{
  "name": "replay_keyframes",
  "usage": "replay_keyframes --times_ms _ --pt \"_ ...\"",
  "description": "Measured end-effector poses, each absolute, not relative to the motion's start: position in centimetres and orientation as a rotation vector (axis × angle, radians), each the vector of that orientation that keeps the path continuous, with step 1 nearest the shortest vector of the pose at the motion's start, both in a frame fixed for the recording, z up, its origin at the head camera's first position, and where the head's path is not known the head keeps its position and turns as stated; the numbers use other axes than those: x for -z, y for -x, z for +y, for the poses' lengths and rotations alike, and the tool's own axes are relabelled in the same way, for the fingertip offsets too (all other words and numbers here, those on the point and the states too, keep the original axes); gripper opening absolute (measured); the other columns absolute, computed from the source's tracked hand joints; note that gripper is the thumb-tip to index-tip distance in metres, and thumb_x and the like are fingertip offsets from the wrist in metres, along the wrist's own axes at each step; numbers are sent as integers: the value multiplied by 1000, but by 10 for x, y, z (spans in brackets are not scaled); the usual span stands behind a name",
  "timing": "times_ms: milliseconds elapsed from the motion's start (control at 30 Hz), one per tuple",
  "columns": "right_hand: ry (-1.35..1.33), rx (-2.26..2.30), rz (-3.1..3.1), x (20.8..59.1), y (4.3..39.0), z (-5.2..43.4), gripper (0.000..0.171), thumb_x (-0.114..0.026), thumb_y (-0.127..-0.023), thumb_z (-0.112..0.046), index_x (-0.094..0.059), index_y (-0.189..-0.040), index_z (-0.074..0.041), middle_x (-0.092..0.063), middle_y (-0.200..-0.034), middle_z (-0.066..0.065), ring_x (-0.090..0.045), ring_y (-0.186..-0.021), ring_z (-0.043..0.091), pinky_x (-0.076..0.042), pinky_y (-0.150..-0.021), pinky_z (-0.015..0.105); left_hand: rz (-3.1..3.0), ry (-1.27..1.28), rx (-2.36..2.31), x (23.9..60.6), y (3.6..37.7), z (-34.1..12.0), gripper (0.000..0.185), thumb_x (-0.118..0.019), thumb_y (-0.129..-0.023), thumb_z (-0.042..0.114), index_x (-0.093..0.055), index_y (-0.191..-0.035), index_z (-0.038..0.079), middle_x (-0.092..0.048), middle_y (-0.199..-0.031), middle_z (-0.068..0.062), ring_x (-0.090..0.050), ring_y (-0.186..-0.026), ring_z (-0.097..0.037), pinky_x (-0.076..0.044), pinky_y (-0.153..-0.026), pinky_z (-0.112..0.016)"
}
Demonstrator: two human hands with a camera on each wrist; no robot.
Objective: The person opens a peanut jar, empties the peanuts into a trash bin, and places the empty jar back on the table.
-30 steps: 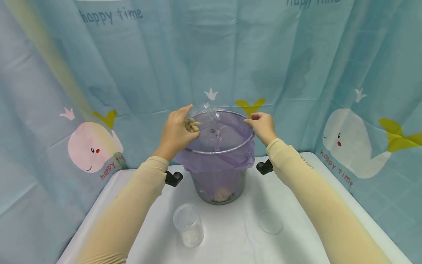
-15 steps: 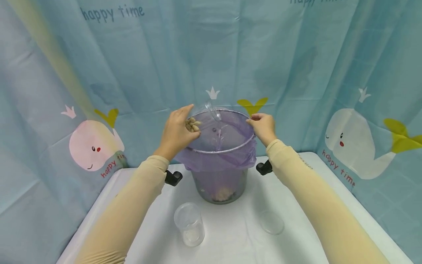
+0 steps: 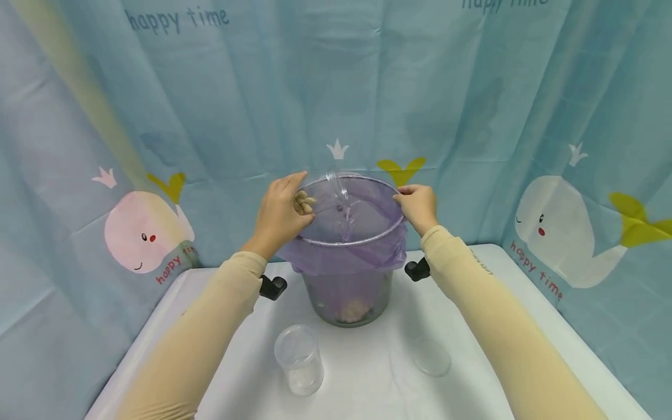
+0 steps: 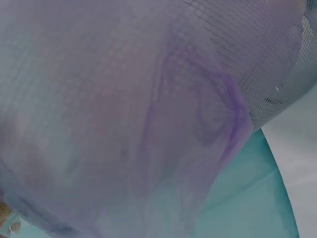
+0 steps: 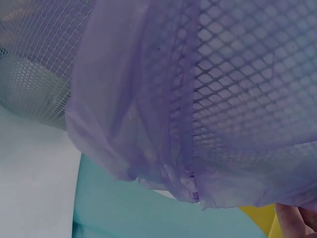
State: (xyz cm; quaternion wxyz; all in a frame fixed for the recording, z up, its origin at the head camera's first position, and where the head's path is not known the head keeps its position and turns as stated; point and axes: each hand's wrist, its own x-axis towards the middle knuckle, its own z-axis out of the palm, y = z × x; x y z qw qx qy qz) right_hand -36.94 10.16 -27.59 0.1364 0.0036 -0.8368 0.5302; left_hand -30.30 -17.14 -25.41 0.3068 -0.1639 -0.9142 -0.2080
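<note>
A wire-mesh bin [image 3: 349,294] lined with a purple bag [image 3: 346,256] stands on the white table [image 3: 367,385]. My left hand [image 3: 283,207] holds a clear plastic cup [image 3: 331,184] tipped on its side over the bin's left rim. A few peanuts [image 3: 303,202] lie in the cup against my fingers. My right hand [image 3: 417,204] pinches the bin's right rim and the bag edge. The left wrist view is filled by the purple bag [image 4: 148,124] over mesh. In the right wrist view the bag [image 5: 148,109] hangs over the mesh, with my fingertips [image 5: 297,220] at the lower right.
A second clear cup [image 3: 299,360] stands upright in front of the bin on the left. A clear round lid [image 3: 431,357] lies on the right. Black clamps [image 3: 274,287] [image 3: 417,269] sit at both sides of the bin. A blue whale-print curtain [image 3: 157,116] closes the back.
The cluster of peanuts in the tipped cup looks smaller than a second ago. Both hands stay where they were at the bin's rim.
</note>
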Motion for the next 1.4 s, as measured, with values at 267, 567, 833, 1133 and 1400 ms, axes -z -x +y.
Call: replay_keyframes --times_ms 267,567,833,1133,1400 --pt "-26 -1493 -2444 275 369 99 33 -64 -97 -13 -66 -127 -2 -67 -129 18 -68 -111 31 -58 -88 39 -2404 473 563 264 306 -174 79 -81 -76 6 -46 -147 9 -52 -147 -14 -44 -136 -37 -37 -117 -50" --pt "-18 -1469 -2450 273 368 101 32 -64 -96 -13 -67 -126 -2 -68 -127 18 -67 -110 32 -58 -86 37 -2382 540 512 264 308 -173 77 -80 -75 3 -48 -146 8 -53 -145 -14 -45 -135 -37 -38 -115 -51" --pt "-16 -1475 -2447 273 369 101 32 -63 -96 -12 -67 -126 -2 -68 -127 18 -68 -109 32 -58 -87 37 -2362 653 274 258 309 -172 79 -82 -71 2 -50 -144 5 -56 -143 -14 -49 -132 -37 -37 -118 -46" --pt "-15 -1471 -2459 272 370 103 32 -63 -96 -12 -67 -127 -2 -67 -128 18 -68 -109 32 -56 -79 30 -2382 666 240 257 309 -169 77 -78 -74 0 -49 -145 6 -55 -144 -13 -49 -134 -37 -37 -119 -47" --pt "-17 -1471 -2448 273 370 102 31 -65 -95 -12 -68 -125 -2 -69 -124 18 -69 -106 32 -56 -76 29 -2381 659 286 258 308 -170 78 -80 -73 2 -49 -145 5 -54 -145 -14 -47 -135 -37 -36 -119 -47"
